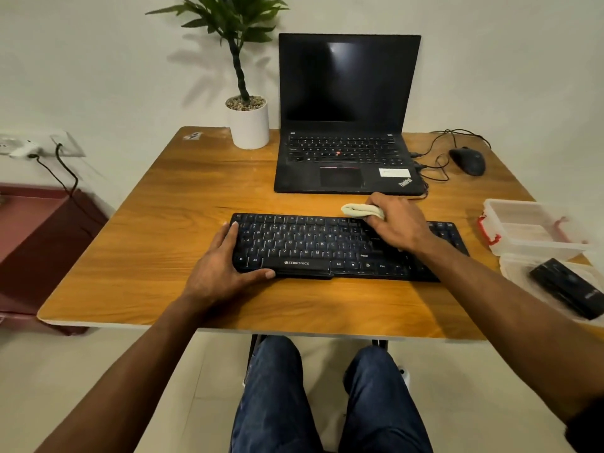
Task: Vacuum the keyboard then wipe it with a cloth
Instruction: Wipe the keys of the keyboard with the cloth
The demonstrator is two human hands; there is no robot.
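A black keyboard [313, 245] lies across the middle of the wooden table [163, 223]. My left hand [222, 263] grips its left end, fingers along the left edge and thumb on the front edge. My right hand [397, 222] holds a rolled pale cloth [359, 210] and presses it on the keyboard's upper right rows. A black handheld device [570, 287], possibly the vacuum, lies on a clear lid at the table's right edge.
An open black laptop [346, 125] stands behind the keyboard, with a wired mouse [468, 160] to its right. A potted plant [248, 122] stands at the back. A clear plastic box [529, 227] with red clips sits at the right. My knees are under the table's front edge.
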